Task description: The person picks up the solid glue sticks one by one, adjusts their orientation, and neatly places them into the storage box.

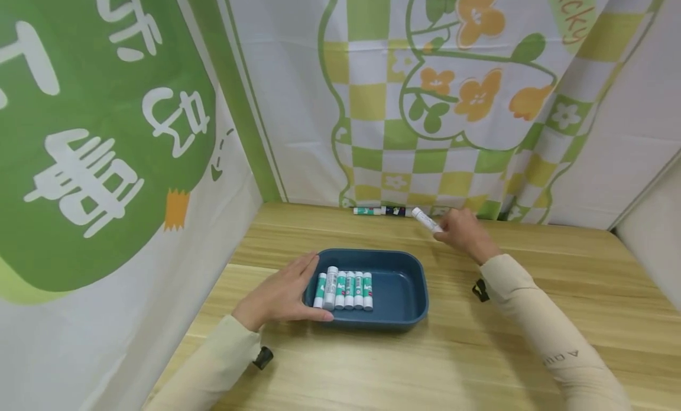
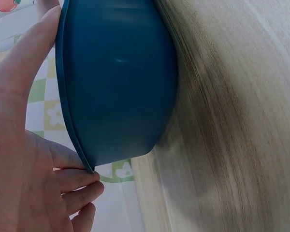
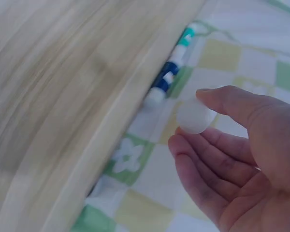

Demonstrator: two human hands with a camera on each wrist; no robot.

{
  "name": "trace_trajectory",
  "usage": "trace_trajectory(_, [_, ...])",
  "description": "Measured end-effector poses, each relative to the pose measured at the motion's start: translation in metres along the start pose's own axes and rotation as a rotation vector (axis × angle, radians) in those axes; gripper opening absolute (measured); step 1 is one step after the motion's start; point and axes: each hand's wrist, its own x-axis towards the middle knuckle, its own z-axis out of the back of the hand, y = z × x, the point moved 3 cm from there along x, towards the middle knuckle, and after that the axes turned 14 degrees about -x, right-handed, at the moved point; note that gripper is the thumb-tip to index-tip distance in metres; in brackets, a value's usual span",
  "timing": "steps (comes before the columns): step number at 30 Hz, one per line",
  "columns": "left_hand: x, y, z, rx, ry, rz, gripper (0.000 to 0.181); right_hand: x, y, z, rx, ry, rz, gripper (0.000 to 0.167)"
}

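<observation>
Nearest, at the lower left, a pale sleeve leads to the left hand [image 1: 282, 290], spread across the left end of a blue tray [image 1: 401, 325], its thumb resting on the near rim and its fingertips against the far left corner, unclenched. The tray's long side runs left to right. Six tubes [image 1: 349, 290] lie side by side in its left part, long axes running near to far; the leftmost leans slightly, and the second, with a mostly white label, sits a little higher than its neighbours. Farther off and to the right, the right hand [image 1: 463, 230] pinches a white tube [image 1: 425, 220] between thumb and fingers, near the table's back edge. This tube slants, its free end pointing left and away from the person; the right wrist view shows one round end face-on. Just left of it, along that edge, a dark-blue tube [image 1: 395, 211] and a green-labelled tube [image 1: 367, 211] lie end to end, long axes running left to right. The wooden table [image 1: 367, 369] has light, streaked grain. Behind it hangs a checked cloth [image 1: 367, 103] with orange flowers, and a green printed cloth [image 1: 122, 233] with white characters covers the left side.
</observation>
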Motion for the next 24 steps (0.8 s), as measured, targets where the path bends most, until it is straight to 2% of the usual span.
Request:
trace_trajectory(9, [0.0, -0.002, 0.001, -0.006, -0.001, -0.005, 0.133, -0.022, 0.036, 0.024, 0.019, -0.003, 0.031, 0.017])
trace_trajectory(17, [0.001, -0.001, 0.001, 0.007, -0.001, 0.0, 0.133, -0.042, 0.066, 0.035, 0.093, 0.0, 0.041, 0.016])
trace_trajectory(24, [0.001, -0.001, 0.001, 0.011, 0.003, 0.01, 0.134, -0.059, 0.089, 0.037, 0.051, -0.01, 0.046, 0.021])
